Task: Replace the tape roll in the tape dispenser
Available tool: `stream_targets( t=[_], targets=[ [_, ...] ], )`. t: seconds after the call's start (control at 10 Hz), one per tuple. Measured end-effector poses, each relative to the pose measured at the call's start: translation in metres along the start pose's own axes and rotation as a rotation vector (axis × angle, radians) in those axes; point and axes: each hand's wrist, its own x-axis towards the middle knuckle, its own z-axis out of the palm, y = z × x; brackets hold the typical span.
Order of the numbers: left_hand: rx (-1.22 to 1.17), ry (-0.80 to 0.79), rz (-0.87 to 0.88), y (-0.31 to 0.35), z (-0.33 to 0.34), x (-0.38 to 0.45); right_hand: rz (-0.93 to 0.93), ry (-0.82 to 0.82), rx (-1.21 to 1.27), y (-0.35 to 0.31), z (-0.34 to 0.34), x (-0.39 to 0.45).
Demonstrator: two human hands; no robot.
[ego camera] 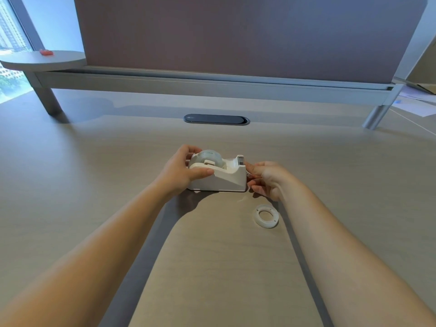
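A white tape dispenser (226, 178) stands on the desk (94, 185), its cutter end pointing right. A clear tape roll (211, 156) sits in its cradle. My left hand (181, 172) grips the dispenser's rounded left end, thumb along the near side and fingers behind the roll. My right hand (266, 178) is at the cutter end, with its fingertips pinched on the loose tape end (248, 173) hanging just below the blade. A bare white plastic tape core (266, 216) lies flat on the desk to the right front of the dispenser.
A dark oval cable port (216, 119) is set into the desk behind the dispenser. A brown partition screen (236, 36) on metal legs closes off the back. Papers (415, 102) lie at the far right. A small red object (46, 52) rests on a round shelf at the far left.
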Motion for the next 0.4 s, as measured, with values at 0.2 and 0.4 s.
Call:
stream_targets(
  t=[0.2, 0.4],
  targets=[
    [0.009, -0.003, 0.018, -0.0018, 0.0009, -0.0011, -0.056, 0.104, 0.007, 0.0035, 0.0011, 0.0018],
    [0.165, 0.030, 0.045, 0.0029, -0.0004, -0.0044, -0.229, 0.294, -0.153, 0.0028, 0.0038, -0.0054]
  ],
)
